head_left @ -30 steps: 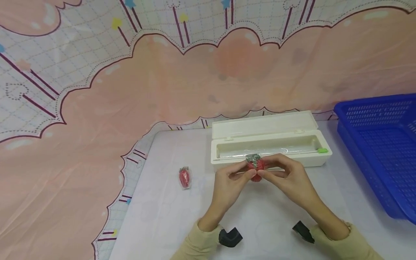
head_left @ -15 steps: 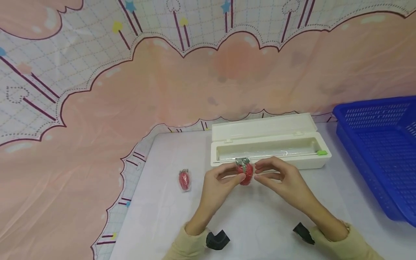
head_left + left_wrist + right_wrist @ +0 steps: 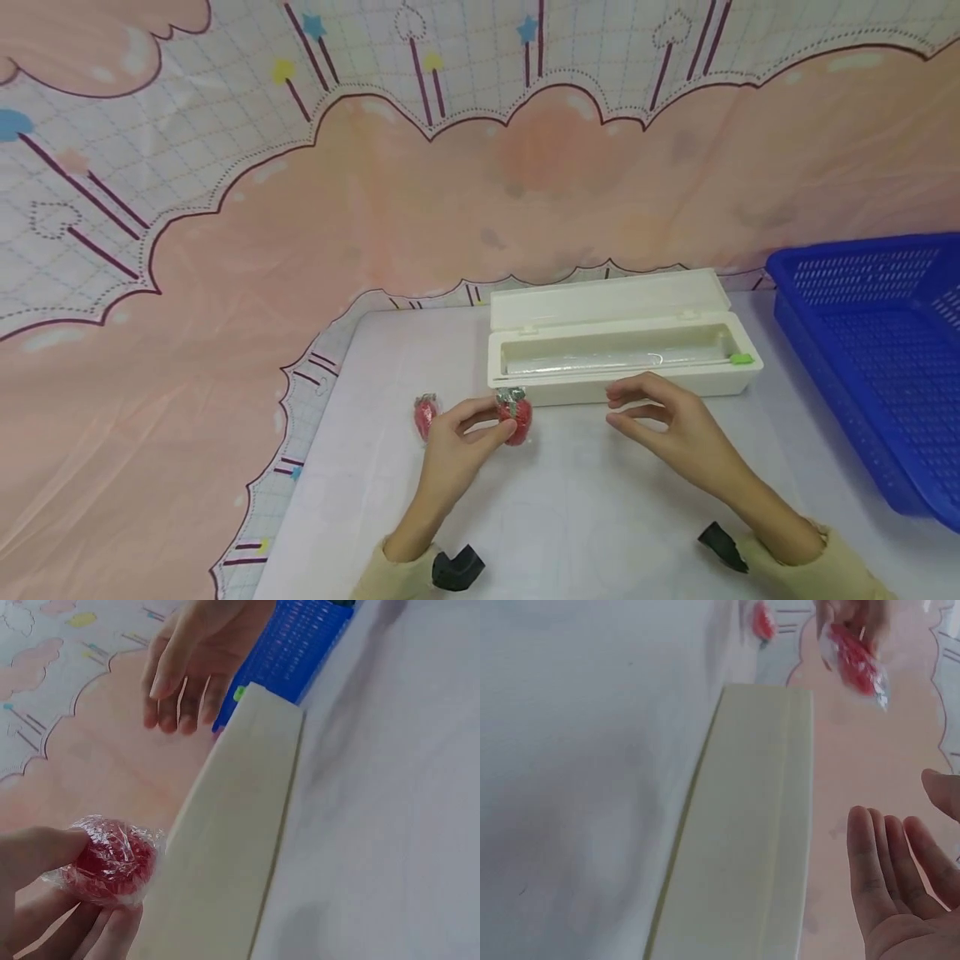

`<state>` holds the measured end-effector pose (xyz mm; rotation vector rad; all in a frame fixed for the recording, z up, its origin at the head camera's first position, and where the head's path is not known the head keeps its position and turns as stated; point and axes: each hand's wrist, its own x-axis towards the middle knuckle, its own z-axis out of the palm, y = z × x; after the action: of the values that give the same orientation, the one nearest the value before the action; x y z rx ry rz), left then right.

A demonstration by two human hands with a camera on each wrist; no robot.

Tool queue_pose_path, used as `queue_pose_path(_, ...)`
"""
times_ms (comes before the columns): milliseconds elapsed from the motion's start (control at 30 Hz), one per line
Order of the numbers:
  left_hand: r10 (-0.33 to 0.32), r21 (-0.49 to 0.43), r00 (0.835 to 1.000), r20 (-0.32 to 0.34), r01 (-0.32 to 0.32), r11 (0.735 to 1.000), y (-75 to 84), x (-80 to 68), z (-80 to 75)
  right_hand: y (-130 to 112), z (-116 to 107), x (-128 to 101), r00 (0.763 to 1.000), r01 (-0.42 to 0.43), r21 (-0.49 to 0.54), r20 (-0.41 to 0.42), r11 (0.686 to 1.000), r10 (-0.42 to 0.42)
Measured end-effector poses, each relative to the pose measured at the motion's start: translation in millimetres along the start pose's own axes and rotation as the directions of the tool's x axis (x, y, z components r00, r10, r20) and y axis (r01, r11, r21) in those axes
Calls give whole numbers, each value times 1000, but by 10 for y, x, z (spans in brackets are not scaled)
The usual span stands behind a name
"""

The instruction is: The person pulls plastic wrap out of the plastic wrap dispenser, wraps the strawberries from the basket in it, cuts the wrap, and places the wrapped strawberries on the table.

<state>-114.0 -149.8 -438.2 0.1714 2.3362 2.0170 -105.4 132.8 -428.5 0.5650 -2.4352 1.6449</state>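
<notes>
My left hand [image 3: 457,454] pinches a red strawberry [image 3: 516,419] with a green top between thumb and fingers. Clear plastic film wraps it, glossy and crinkled on the strawberry [image 3: 112,859] in the left wrist view. A second film-wrapped strawberry [image 3: 425,414] lies on the table just left of that hand, partly hidden by it. To the right, my right hand [image 3: 678,433] hovers in front of the white box with its fingers apart and slightly bent. Nothing is in the palm of that right hand [image 3: 907,900] in the right wrist view.
Behind the hands stands a long white cling film dispenser [image 3: 622,390], its lid [image 3: 607,302] raised and a green slider [image 3: 741,359] at its right end. A blue basket [image 3: 840,375] stands at the right. Patterned cloth [image 3: 450,208] hangs behind the white table [image 3: 585,517].
Both hands held the strawberry at first. The right hand has let go and moved slightly right. My left hand has carried the strawberry left, towards the other one.
</notes>
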Motion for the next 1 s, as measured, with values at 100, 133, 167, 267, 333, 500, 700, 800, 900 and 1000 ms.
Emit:
queue_pose_path(100, -23, 32, 999, -35, 24, 999, -77, -18, -84, 43, -22, -20, 1000, 8, -15, -2, 1000, -8)
queue_pose_path(133, -31, 46, 998, -48, 33, 998, -100, -21, -108, 54, -28, -26, 1000, 7, -22, -2, 1000, -7)
queue_pose_path(167, -40, 62, 997, -62, 44, 997, -122, -23, -131, 63, -32, -32, 1000, 4, -26, -2, 1000, -4)
queue_pose_path(267, -58, 93, 993, -102, 67, 993, -180, -19, -187, 86, -42, -46, 1000, -3, -38, -1, 999, 3)
queue_pose_path(333, -63, 104, 991, -121, 76, 992, -213, -21, -215, 102, -49, -55, 1000, -1, -45, -2, 999, 1)
queue_pose_path(500, -69, 155, 985, -157, 93, 984, -297, -16, -252, 150, -66, -86, 1000, 2, -40, 5, 999, -2)
queue_pose_path(700, -89, 254, 979, -183, 135, 958, -368, -19, -273, 226, -79, -122, 1000, -7, -39, 11, 999, 8)
queue_pose_path(800, -87, 297, 978, -190, 142, 944, -386, -18, -275, 266, -83, -139, 1000, -7, -48, 9, 999, 8)
queue_pose_path(900, -85, 337, 977, -194, 148, 930, -409, -22, -274, 298, -85, -154, 1000, -3, -58, 9, 998, 3)
queue_pose_path(1000, -83, 364, 977, -197, 151, 919, -436, -31, -273, 322, -88, -165, 1000, 1, -61, 13, 998, 0)
